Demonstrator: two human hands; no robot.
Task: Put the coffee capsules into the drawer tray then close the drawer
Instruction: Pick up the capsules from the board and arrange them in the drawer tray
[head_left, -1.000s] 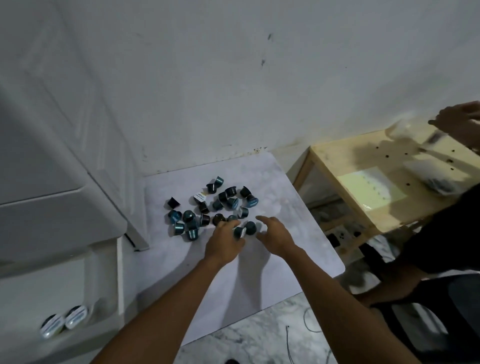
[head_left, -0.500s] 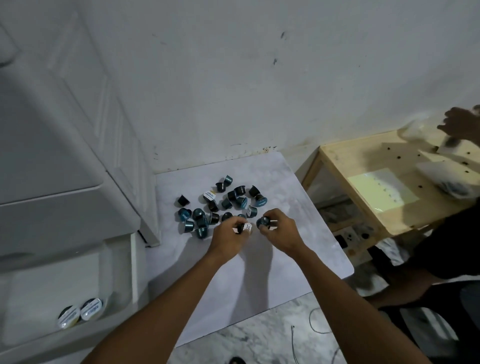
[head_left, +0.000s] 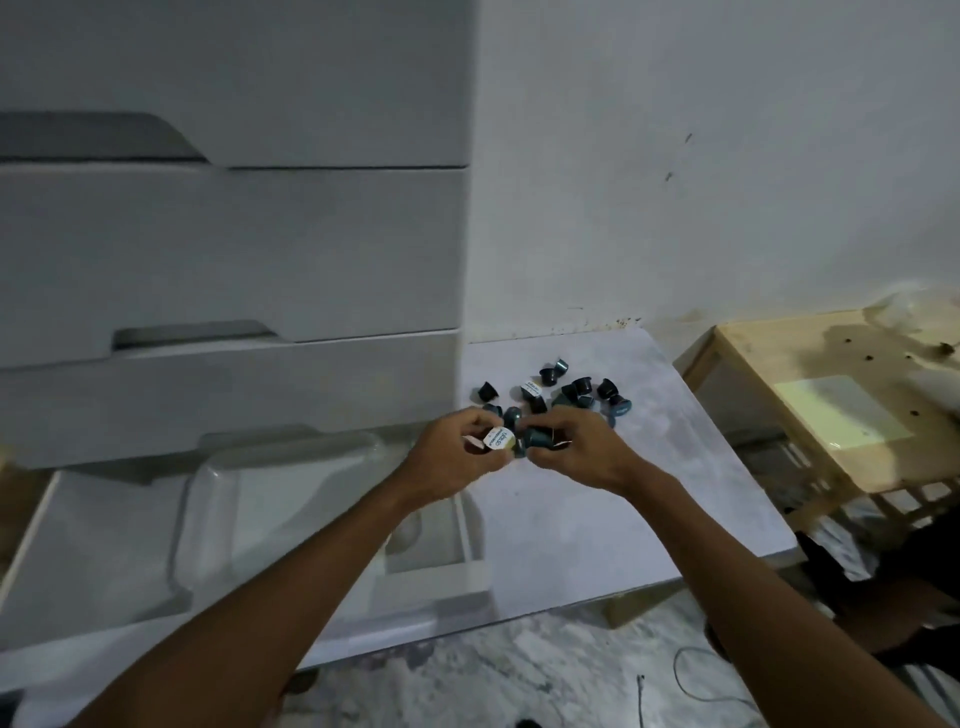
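The left hand is curled around a few coffee capsules, thumb and fingers pinching them so that the white foil lids face up. Right beside it, almost knuckle to knuckle, the right hand grips a small cluster of teal capsules in bent fingers. Both hands are raised just above the near edge of the loose pile, a scatter of dark and teal capsules lying every which way on the pale grey table, close to the wall.

To the left of the table stands a white cabinet. Its lowest drawer is pulled out, and a clear plastic tray sits inside it. The left forearm crosses above the right end of that drawer. I cannot tell whether any capsules lie in the tray.

On the right, apart from the grey table, is a wooden side table with a pale sheet on top. Below, the floor is marbled, with a thin cable looping across it.
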